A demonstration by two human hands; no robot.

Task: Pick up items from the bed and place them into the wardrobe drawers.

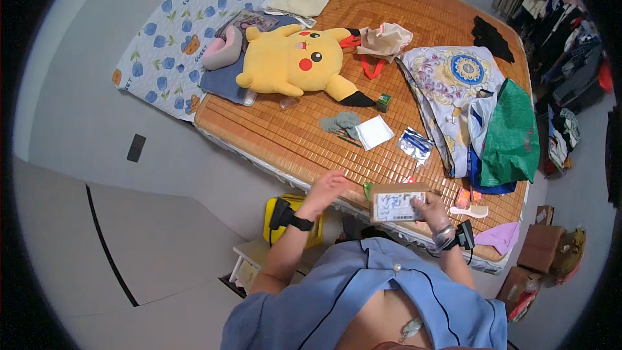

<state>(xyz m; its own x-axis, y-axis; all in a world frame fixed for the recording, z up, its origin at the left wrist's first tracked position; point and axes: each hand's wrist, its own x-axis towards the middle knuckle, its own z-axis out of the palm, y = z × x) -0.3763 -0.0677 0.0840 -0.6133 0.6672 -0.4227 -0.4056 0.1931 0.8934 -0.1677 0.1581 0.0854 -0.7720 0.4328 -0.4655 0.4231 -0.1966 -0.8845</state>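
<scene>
My right hand (430,210) grips the right end of a small cardboard box (388,204) above the near edge of the bed. A white label with writing and a barcode covers the box's near side, and my right thumb rests on it. Apart from the box, to its left, my left hand (331,187) is raised with nothing in it. Behind the box a green item (367,189) is partly hidden. Just right of my right hand lie a pale comb (470,211) and small orange-red packs (463,198) on the bamboo mat (301,131).
A yellow plush toy (296,61) lies across the bed. Nearer are a grey-green cloth (340,121), a white square item (374,132), a silver packet (415,143) and a small green box (383,102). A green bag (510,136) and purple cloth (500,236) lie right; a yellow bin (268,226) stands below left.
</scene>
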